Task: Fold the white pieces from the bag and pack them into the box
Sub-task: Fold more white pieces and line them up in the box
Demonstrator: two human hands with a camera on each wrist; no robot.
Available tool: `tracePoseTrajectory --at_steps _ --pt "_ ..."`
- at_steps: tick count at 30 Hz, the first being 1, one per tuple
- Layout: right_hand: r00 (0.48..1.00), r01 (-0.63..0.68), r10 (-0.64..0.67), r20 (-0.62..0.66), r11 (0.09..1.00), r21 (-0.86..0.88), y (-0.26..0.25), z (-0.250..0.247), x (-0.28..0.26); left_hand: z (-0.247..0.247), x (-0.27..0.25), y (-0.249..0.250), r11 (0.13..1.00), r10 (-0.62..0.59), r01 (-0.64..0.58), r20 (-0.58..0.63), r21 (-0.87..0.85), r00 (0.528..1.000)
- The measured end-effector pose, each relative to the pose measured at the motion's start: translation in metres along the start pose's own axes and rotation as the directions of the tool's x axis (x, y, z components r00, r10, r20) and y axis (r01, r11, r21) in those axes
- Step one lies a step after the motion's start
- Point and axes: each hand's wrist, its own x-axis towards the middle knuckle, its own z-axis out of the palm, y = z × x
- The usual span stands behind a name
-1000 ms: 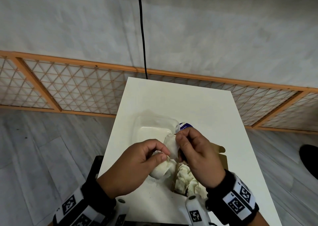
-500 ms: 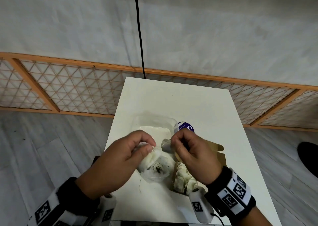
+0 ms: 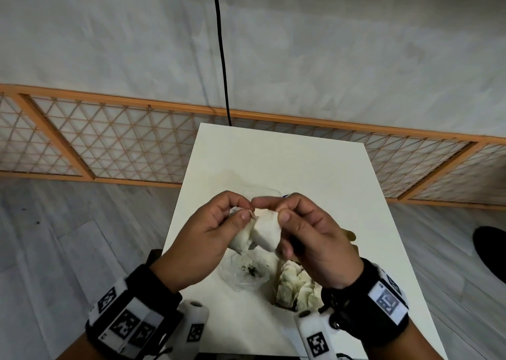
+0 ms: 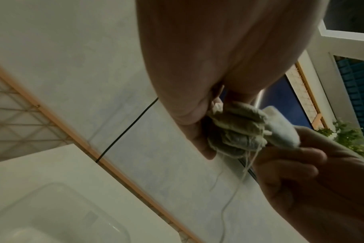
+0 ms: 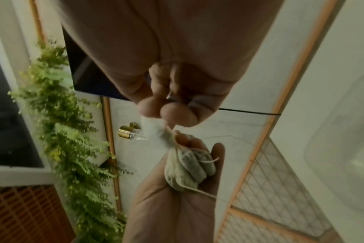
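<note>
Between both hands' fingers (image 3: 242, 217) hang pinched white pieces (image 3: 257, 232).

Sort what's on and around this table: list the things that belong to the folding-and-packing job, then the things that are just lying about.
Part of the job:
- white pieces, pinched between left hand and right hand
- clear bag on the table
- box, already holding folded pieces

Just lying about:
- clear plastic tray
- black cable
- lattice panel
- green plant
</note>
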Motion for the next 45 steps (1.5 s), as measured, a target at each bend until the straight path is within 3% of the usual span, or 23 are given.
tracePoseTrajectory --at_steps 4,6,12,15,20,23,28,35,41,45 --pt "0.991 -0.056 0.088 -0.099 0.957 0.284 0.005 -0.001 0.010 0.009 -0.004 -0.006 0.999 -0.012 0.013 0.045 -0.030 0.999" --pt "0.979 -0.060 0.117 -0.164 0.945 0.321 0.009 -0.001 0.014 0.010 -0.007 -0.011 1.000 -0.028 0.028 0.038 -0.002 0.999" --pt "0.931 -0.058 0.155 -0.330 0.957 0.286 0.019 -0.009 0.020 0.000 -0.019 -0.022 0.993 -0.084 0.085 -0.011 0.078 0.996" --pt "0.923 -0.077 0.109 -0.369 0.992 0.100 0.026 -0.016 0.019 -0.008 -0.026 -0.021 0.989 -0.040 0.044 -0.027 0.142 0.999" --pt "0.952 -0.041 -0.065 -0.300 0.941 -0.336 0.028 -0.015 0.013 -0.003 -0.028 -0.005 0.984 0.029 -0.036 0.047 0.176 0.998" --pt "0.976 0.010 -0.103 -0.194 0.902 -0.431 0.029 -0.010 0.008 0.007 -0.018 -0.002 0.979 0.043 -0.048 0.031 0.197 0.999" --pt "0.988 0.030 -0.096 -0.122 0.889 -0.457 0.028 -0.009 0.003 0.014 -0.004 -0.004 0.983 0.049 -0.041 -0.040 0.179 0.998" --pt "0.992 -0.009 -0.038 -0.122 0.929 -0.369 0.026 -0.022 -0.002 0.019 0.007 -0.009 0.989 0.035 -0.032 -0.018 0.147 0.999" --pt "0.999 -0.030 0.023 -0.024 0.926 -0.376 0.028 -0.028 -0.011 0.032 0.014 -0.011 0.994 0.072 -0.068 -0.040 0.084 0.997" --pt "0.998 -0.039 0.019 -0.067 0.946 -0.321 0.038 -0.036 -0.013 0.043 0.016 -0.017 0.993 0.075 -0.070 -0.051 0.096 0.996"
